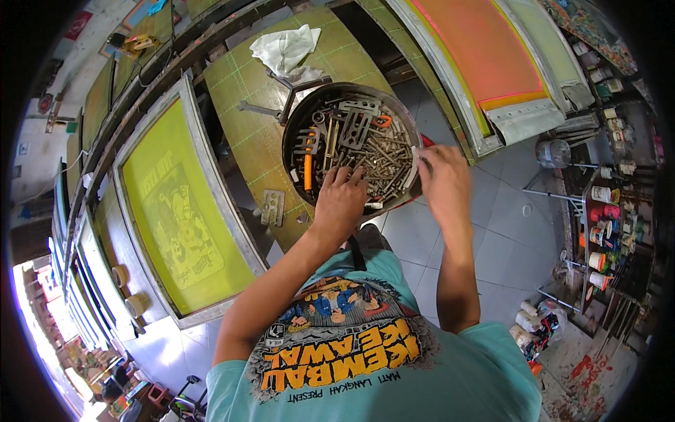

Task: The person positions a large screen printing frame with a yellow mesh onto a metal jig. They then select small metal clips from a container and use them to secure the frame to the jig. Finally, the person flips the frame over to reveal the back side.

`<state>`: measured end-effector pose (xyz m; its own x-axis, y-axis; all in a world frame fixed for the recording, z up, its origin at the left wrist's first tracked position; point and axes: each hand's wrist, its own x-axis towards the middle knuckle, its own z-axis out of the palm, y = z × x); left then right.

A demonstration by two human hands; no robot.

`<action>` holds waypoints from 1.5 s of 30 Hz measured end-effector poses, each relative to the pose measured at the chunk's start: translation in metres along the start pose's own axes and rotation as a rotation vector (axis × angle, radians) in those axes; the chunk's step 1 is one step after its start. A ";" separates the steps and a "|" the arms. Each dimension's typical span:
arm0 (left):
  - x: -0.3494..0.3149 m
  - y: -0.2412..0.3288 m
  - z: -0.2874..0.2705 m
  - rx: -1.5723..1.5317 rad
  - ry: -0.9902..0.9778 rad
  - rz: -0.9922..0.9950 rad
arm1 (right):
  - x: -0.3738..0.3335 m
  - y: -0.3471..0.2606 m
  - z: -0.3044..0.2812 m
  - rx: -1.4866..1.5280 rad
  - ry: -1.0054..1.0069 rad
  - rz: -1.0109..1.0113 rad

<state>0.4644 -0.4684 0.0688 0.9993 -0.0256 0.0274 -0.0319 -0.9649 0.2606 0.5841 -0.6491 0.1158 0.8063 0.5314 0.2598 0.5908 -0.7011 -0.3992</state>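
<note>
Presumably, the round dark pan sits at the right edge of the green gridded surface so that your 2 hands can reach it together, its raised wall keeping the loose bolts from scattering. The open-ended wrench and white cloth lie outside, towards the surface's far edge, which leaves the heap uncovered; 1 slotted plate rests by the left edge.

Your left hand is bent over the pan's near rim, fingertips down among the bolts; whether they close on any is hidden. Your right hand curls at the right rim beside a pale curved strip; you cannot tell whether it pinches it. Most bolts lie beyond your left fingers and left of your right hand.
</note>
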 end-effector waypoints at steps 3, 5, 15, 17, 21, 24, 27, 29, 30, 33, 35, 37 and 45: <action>-0.006 0.002 0.001 -0.002 0.057 -0.059 | 0.003 -0.007 0.017 -0.015 -0.111 -0.071; -0.007 0.001 -0.001 -0.031 0.079 -0.098 | 0.004 -0.010 0.027 -0.012 -0.216 -0.095; -0.011 -0.008 -0.007 -0.171 0.167 -0.155 | 0.018 -0.016 0.061 -0.108 -0.241 -0.186; -0.014 -0.010 -0.008 -0.216 0.209 -0.142 | 0.018 -0.015 0.065 -0.133 -0.230 -0.200; -0.024 -0.015 -0.012 -0.335 0.296 -0.128 | 0.023 -0.017 0.057 0.042 -0.262 -0.151; -0.030 -0.023 -0.008 -0.419 0.371 -0.132 | 0.023 -0.020 0.057 0.091 -0.349 -0.209; -0.031 -0.026 -0.006 -0.443 0.412 -0.134 | 0.020 -0.022 0.065 -0.010 -0.332 -0.286; -0.032 -0.026 -0.006 -0.451 0.420 -0.136 | 0.020 -0.023 0.067 -0.079 -0.306 -0.285; -0.031 -0.026 -0.006 -0.459 0.420 -0.139 | 0.020 -0.022 0.066 -0.122 -0.306 -0.259; -0.031 -0.026 -0.005 -0.470 0.432 -0.143 | 0.018 -0.019 0.061 -0.126 -0.327 -0.202; -0.031 -0.026 -0.004 -0.470 0.444 -0.145 | 0.016 -0.020 0.054 0.040 -0.370 -0.188; -0.031 -0.025 -0.003 -0.465 0.455 -0.146 | 0.015 -0.018 0.061 0.050 -0.357 -0.237; -0.030 -0.026 -0.006 -0.481 0.450 -0.140 | 0.020 -0.023 0.076 -0.103 -0.301 -0.334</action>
<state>0.4346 -0.4409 0.0673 0.8925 0.3028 0.3342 -0.0123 -0.7245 0.6892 0.5848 -0.5863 0.0637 0.5360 0.8398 0.0865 0.8288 -0.5039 -0.2434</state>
